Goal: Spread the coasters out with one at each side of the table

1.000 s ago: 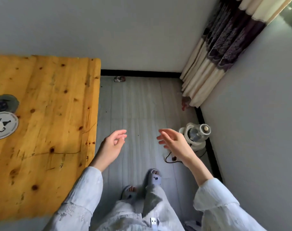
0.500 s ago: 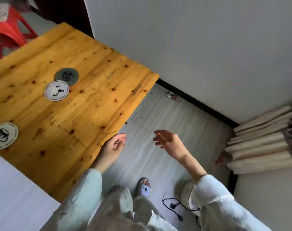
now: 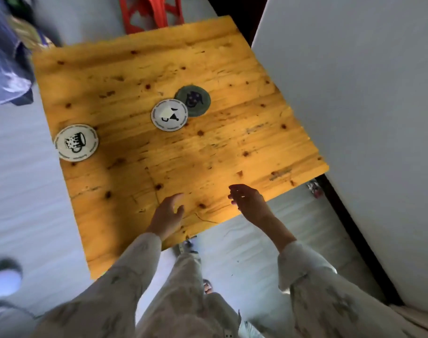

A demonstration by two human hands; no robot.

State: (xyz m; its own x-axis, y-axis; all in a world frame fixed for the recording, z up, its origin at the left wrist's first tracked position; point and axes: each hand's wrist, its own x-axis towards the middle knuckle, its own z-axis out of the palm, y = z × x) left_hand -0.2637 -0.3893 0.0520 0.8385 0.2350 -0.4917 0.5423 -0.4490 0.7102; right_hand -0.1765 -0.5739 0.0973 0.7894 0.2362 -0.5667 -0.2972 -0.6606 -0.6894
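Wooden surface (image 3: 135, 81): three coasters. Mug-print coaster (image 3: 76, 142) at left edge; white coaster (image 3: 169, 115) overlapping green coaster (image 3: 193, 100) (centre). Left hand (image 3: 167, 215), right hand (image 3: 248, 200): both empty, fingers loosely spread, over near edge.

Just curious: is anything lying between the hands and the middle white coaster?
No. In the head view, only bare table separates both hands from the white coaster.
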